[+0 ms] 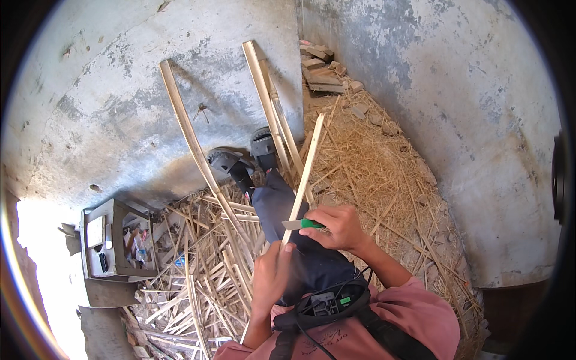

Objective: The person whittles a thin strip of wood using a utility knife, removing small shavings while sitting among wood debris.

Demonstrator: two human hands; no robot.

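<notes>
My left hand (pixel 271 273) is closed round the lower end of a pale bamboo strip (pixel 308 168), which slants up and away over my legs. In my right hand (pixel 337 227) is a knife (pixel 292 225) with a green handle and a short, broad blade. The blade lies across the strip, just above my left hand, and looks to be touching it. My right fingers wrap the handle and hide most of it. Dark trousers (pixel 273 201) cover my outstretched legs beneath the strip.
Long split bamboo lengths (pixel 187 129) lean on the stained wall (pixel 120 120) ahead, near my dark shoes (pixel 262 142). Cut strips (pixel 192 300) litter the floor at left beside an open box (pixel 99 234) of odds and ends. Straw (pixel 372 162) and bricks (pixel 324 81) lie right.
</notes>
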